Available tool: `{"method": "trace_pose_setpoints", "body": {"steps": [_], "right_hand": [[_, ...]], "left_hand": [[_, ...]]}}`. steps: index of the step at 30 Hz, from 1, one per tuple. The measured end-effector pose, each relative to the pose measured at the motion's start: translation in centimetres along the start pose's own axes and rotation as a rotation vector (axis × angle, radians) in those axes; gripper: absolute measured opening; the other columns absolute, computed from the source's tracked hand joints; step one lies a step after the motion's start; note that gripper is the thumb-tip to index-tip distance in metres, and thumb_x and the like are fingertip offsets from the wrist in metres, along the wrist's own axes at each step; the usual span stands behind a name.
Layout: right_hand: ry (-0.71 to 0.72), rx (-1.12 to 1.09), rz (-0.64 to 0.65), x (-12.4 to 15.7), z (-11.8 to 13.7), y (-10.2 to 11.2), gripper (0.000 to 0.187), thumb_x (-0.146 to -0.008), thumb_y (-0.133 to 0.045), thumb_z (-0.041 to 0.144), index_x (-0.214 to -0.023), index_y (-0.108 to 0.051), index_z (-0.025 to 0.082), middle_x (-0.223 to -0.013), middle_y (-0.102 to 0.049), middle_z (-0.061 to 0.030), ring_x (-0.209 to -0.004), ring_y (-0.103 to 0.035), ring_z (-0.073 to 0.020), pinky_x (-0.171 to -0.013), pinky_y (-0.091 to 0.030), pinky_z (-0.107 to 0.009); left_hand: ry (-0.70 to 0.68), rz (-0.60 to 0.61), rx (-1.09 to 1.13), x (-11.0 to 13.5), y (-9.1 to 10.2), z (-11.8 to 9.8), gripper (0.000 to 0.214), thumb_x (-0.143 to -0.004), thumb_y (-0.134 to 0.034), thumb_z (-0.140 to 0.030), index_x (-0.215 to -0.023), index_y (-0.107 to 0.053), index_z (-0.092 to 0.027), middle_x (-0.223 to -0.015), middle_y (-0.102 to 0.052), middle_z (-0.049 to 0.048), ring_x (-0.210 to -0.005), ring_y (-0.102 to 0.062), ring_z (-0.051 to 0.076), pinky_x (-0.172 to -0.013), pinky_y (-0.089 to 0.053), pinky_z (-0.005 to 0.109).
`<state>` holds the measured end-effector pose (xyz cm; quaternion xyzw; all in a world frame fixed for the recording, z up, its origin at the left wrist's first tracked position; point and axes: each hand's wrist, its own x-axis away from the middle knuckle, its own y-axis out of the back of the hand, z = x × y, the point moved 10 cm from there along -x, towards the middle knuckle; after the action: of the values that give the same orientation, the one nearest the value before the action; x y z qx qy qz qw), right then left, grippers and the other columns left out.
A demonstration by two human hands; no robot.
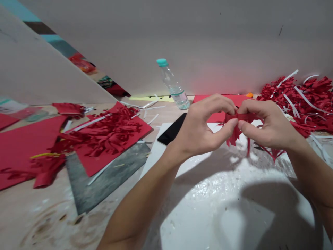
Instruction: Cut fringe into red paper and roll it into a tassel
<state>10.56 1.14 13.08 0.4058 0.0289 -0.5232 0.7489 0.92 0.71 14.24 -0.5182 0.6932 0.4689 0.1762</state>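
Both hands meet above a white board [203, 215], fingertips pinched on a strip of red fringed paper [246, 118]. My left hand [205, 125] is closed on its left part, thumb against forefinger. My right hand [267, 121] grips it just beside, the two thumbs nearly touching. Cut fringes hang down below the fingers, and some of the strip is hidden behind them. Beneath the hands, the board looks wet or smeared with something shiny and white. A black phone [173, 129] lies on the board's far left, partly behind my left hand.
A clear bottle [177, 85] with a teal cap stands near the wall. Red fringed paper [114, 132] lies piled on red sheets and a grey board [125, 170] at left. Another heap of red fringes [309, 100] with white strips sits at the far right.
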Motion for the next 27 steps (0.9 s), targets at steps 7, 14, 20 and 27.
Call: {"method": "trace_pose_setpoints", "body": {"steps": [7,14,20,27], "right_hand": [[-0.007,-0.013,0.028,0.1,0.3,-0.2,0.012,-0.074,-0.055,0.01,-0.065,-0.053,0.018,-0.062,-0.056,0.0025,-0.059,-0.049,-0.0106,-0.056,-0.038,-0.024],[-0.009,-0.082,0.09,0.2,0.3,-0.6,0.013,-0.075,-0.055,0.009,-0.064,-0.053,0.017,-0.061,-0.054,0.0029,-0.057,-0.046,-0.0097,-0.055,-0.036,-0.024],[-0.008,-0.103,0.114,0.2,0.4,-0.7,0.013,-0.077,-0.056,0.011,-0.066,-0.053,0.018,-0.06,-0.053,0.0033,-0.057,-0.045,-0.0095,-0.054,-0.034,-0.024],[0.012,-0.142,0.145,0.3,0.6,-0.9,0.014,-0.079,-0.057,0.012,-0.066,-0.053,0.018,-0.06,-0.051,0.0038,-0.057,-0.045,-0.0091,-0.054,-0.034,-0.023]], "left_hand": [[0.04,0.025,0.053,0.0,-0.1,0.1,0.009,-0.077,-0.062,-0.016,-0.072,-0.058,-0.023,-0.082,-0.068,0.0034,-0.074,-0.062,0.019,-0.071,-0.053,0.037],[0.088,0.083,0.199,0.1,-0.6,1.0,0.013,-0.079,-0.063,-0.019,-0.069,-0.054,-0.021,-0.085,-0.068,0.0052,-0.078,-0.063,0.018,-0.071,-0.054,0.034],[0.122,0.124,0.239,0.2,-0.9,1.5,0.017,-0.081,-0.066,-0.028,-0.07,-0.056,-0.02,-0.088,-0.068,0.0068,-0.078,-0.064,0.018,-0.071,-0.055,0.034],[0.146,0.159,0.3,0.2,-1.0,1.8,0.025,-0.081,-0.07,-0.039,-0.069,-0.057,-0.02,-0.089,-0.067,0.0076,-0.082,-0.065,0.019,-0.072,-0.055,0.034]]}}
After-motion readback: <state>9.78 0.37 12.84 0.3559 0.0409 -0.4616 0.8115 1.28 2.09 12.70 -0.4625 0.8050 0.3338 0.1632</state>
